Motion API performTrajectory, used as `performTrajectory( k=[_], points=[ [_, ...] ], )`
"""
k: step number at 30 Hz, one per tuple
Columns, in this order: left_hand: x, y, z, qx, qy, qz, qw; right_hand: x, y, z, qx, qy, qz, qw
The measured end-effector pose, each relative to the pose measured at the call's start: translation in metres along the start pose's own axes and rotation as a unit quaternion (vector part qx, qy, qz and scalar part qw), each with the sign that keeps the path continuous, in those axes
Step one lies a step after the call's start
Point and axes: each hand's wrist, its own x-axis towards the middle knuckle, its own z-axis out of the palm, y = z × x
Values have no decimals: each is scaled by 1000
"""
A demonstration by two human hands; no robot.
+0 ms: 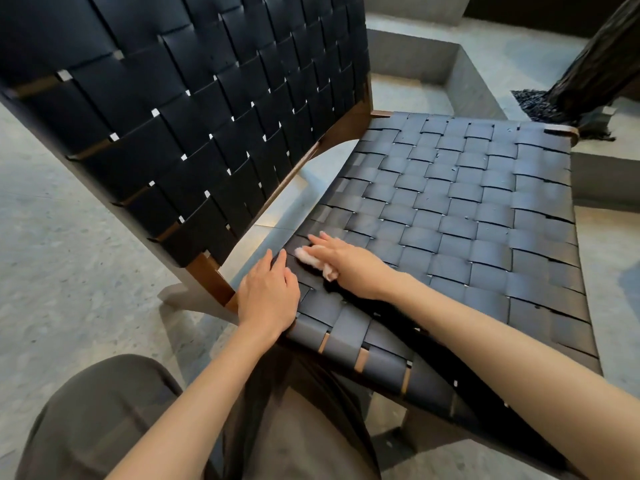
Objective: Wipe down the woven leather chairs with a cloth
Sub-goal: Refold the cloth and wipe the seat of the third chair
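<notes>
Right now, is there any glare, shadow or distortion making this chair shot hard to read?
Head view: wide-angle bending curves the backrest and edges; soft sheen greys the seat, no harsh glare; the right hand on the cloth casts dark shadow toward the front rail; left hand is sharp.

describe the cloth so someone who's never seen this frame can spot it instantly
Start at the black woven leather chair seat filling the right of the view, then drop to its near left corner. There the right hand presses a small crumpled cloth flat. It is the only pale pinkish-white thing on the dark straps.
</notes>
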Motion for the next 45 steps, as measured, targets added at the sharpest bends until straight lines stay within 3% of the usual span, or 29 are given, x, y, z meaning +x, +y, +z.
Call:
performTrajectory(
  k=[4,8,12,15,17,20,26,29,33,36,39,42,45],
  points=[
    [0,14,2,28,-57,77,995,-3,62,-44,-75,68,157,982],
    [-3,24,10,44,-45,94,994,-26,99,-62,-101,116,288,945],
    [0,22,10,60,-62,95,992,-26,41,-36,-37,58,201,977],
    [-4,24,9,66,-62,91,992,-43,2,-15,-32,3,89,996],
    [-8,27,8,61,-64,87,992,-54,4,-19,-48,0,61,997],
    [-11,28,6,52,-70,85,993,-58,34,-42,-87,27,100,991],
    [-12,27,7,43,-47,84,994,-81,91,-72,-121,89,266,952],
    [-15,31,9,38,-34,70,996,-74,58,-61,-95,52,230,967],
    [-21,44,16,56,-21,42,997,-81,16,-35,-74,-5,113,991],
    [-27,56,18,43,-25,53,997,-99,15,-35,-67,-6,73,995],
    [-31,70,20,18,-36,103,994,-108,61,-61,-114,22,128,985],
    [-31,79,24,14,-40,132,990,-119,103,-88,-122,80,237,961],
    [-27,76,27,2,-41,129,991,-121,98,-87,-98,92,282,950]
  ],
)
